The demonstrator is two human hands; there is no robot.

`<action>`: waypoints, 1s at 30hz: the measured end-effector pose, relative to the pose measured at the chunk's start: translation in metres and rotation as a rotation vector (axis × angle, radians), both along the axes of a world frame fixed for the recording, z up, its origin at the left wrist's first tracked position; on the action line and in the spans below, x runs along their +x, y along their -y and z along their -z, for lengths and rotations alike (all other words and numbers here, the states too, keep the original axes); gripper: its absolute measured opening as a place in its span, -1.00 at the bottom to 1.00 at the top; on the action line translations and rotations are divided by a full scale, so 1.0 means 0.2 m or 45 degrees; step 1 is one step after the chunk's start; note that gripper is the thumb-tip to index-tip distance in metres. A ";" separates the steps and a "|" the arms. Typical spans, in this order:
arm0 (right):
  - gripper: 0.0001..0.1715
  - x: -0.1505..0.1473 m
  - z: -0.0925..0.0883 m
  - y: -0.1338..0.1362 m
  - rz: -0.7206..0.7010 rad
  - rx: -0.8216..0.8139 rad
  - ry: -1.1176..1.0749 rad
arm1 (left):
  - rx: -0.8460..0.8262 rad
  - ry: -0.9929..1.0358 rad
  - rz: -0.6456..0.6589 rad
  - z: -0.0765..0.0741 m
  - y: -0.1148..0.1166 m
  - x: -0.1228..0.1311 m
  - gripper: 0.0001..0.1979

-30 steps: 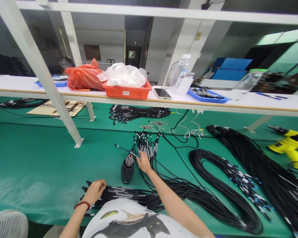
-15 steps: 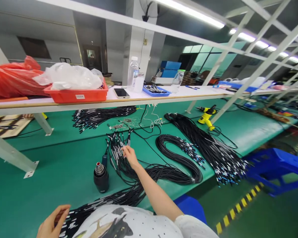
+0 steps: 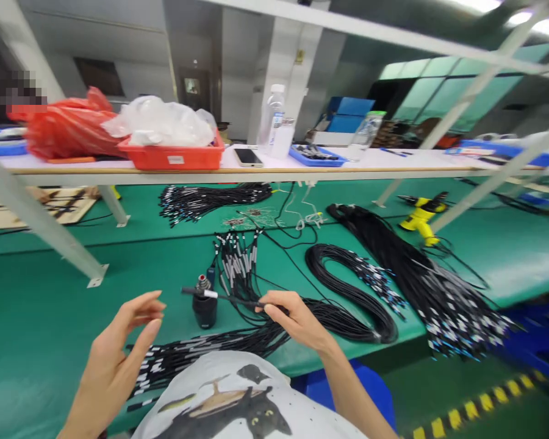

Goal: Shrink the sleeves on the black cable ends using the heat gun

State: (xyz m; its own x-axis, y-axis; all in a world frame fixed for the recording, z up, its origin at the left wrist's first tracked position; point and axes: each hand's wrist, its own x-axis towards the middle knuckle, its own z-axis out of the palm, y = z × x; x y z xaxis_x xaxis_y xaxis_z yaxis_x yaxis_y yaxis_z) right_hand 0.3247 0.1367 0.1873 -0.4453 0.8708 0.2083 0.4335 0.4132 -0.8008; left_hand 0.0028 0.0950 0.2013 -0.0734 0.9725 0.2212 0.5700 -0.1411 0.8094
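Between finger and thumb, my right hand (image 3: 286,312) pinches a black cable (image 3: 238,300). Its end, with a white and a dark sleeve, points left across a black heat gun (image 3: 204,308) that stands nozzle-up on the green bench. My left hand (image 3: 123,350) is open, fingers apart, a little left of the cable's tip and not touching it. Behind the heat gun lies a fan of cable ends (image 3: 238,262) with grey and white sleeves. Another row of cables (image 3: 196,355) runs along the bench edge in front of my body.
A coiled cable bundle (image 3: 318,259) and a larger bundle (image 3: 393,262) lie to the right, beside a yellow heat gun (image 3: 423,219). Above the bench, a shelf (image 3: 265,177) bears a red bin (image 3: 174,157), a phone (image 3: 247,158) and bottles. A person's hands show at far left.
My right hand has lifted a cable from the fan and brought it nearer, over the heat gun. My left hand has risen from the front cables and opened. The view has turned left.
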 end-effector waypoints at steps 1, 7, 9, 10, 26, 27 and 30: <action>-0.60 0.00 -0.01 0.01 -0.055 -0.002 0.060 | -0.011 0.025 0.068 -0.04 0.01 0.02 -0.55; -0.58 -0.05 -0.02 0.00 -0.185 -0.020 0.208 | -0.221 -0.079 0.343 -0.13 0.01 0.08 -0.66; -0.61 -0.07 -0.04 -0.01 -0.202 -0.032 0.233 | -0.240 -0.078 0.330 -0.13 0.00 0.09 -0.67; -0.64 -0.09 -0.05 -0.01 -0.208 -0.038 0.239 | -0.241 -0.046 0.319 -0.13 0.00 0.09 -0.67; -0.78 -0.43 -0.25 -0.13 -0.108 -0.086 -0.058 | -0.208 0.557 0.350 -0.14 -0.14 0.14 -0.75; -0.78 -0.44 -0.24 -0.14 -0.099 -0.090 -0.065 | -0.190 0.564 0.339 -0.14 -0.16 0.14 -0.76; -0.79 -0.45 -0.23 -0.16 -0.069 -0.085 -0.079 | -0.152 0.578 0.321 -0.13 -0.21 0.12 -0.79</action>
